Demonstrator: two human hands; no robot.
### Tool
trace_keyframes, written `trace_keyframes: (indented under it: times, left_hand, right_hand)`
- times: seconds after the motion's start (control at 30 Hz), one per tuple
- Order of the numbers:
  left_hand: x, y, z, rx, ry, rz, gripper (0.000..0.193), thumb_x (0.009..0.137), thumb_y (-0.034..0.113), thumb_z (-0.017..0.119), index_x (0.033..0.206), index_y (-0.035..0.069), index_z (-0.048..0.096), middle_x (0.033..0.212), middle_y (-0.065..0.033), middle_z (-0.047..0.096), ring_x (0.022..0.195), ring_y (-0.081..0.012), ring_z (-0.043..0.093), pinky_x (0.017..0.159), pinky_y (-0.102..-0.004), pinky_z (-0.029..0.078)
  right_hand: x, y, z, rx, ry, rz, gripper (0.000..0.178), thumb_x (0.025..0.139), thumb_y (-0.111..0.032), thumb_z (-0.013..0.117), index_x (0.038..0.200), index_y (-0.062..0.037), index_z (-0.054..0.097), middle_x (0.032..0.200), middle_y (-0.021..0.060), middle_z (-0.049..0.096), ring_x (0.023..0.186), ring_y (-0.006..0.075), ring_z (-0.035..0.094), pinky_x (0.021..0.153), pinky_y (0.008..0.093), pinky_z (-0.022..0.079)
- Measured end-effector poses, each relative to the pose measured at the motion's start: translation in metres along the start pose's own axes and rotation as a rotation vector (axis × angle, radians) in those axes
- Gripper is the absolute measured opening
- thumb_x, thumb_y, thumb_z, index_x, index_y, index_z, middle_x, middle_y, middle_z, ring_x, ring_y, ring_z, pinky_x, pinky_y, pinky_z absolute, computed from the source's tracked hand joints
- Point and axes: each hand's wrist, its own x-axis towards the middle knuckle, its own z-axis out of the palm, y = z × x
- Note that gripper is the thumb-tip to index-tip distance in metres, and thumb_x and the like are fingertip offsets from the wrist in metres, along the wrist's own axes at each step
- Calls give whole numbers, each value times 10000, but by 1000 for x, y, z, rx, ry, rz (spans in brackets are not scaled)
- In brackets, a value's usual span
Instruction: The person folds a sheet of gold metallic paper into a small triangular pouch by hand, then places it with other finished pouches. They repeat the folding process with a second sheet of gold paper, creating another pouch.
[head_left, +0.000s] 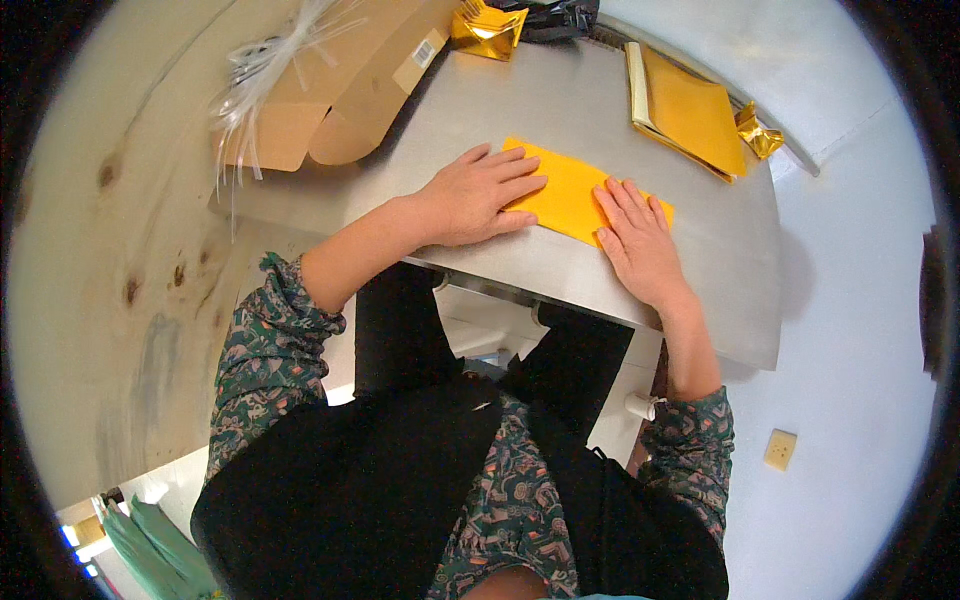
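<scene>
Paper (568, 195), yellow and oblong, lies near the front edge of the metal table (560, 90); from my remote seat I judge both hands rest there to hold it flat. The left hand (478, 202) covers its left end, fingers outstretched, slightly apart; the right hand (640, 242) lies over the right end, fingers extended. I see neither clenched. Yellow sheets (700, 115) sit beyond, probably within easy reach.

Sheet (568, 192) on table (735, 285); 1 box (375, 80) left, 1 paper stack (695, 108) right.
</scene>
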Motion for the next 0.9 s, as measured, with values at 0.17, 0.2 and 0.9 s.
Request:
trace_keyframes:
  times: [0.17,0.2,0.9]
  left_hand:
    - [-4,-4,10,-21,1,9,677,1006,507,526,1555,135,393,1628,-133,352,1519,-316,296,1242,-562,184]
    - [-5,-3,9,-23,-6,4,693,999,519,533,1558,136,387,1630,-135,348,1524,-315,287,1243,-564,178]
    - [-71,65,-5,-53,120,63,525,911,242,699,1407,144,559,1493,-118,507,1388,-313,464,1155,-557,337]
  right_hand:
    - [0,0,-1,34,-19,31,566,1056,-410,424,1557,-147,417,1646,80,346,1541,252,262,1271,469,140]
    - [0,0,-1,51,-21,33,577,1052,-425,431,1556,-146,418,1645,88,345,1542,260,260,1271,474,142]
    - [-73,-11,-53,258,-104,-191,575,841,-81,683,1404,-127,575,1440,120,573,1377,326,490,1214,503,299]
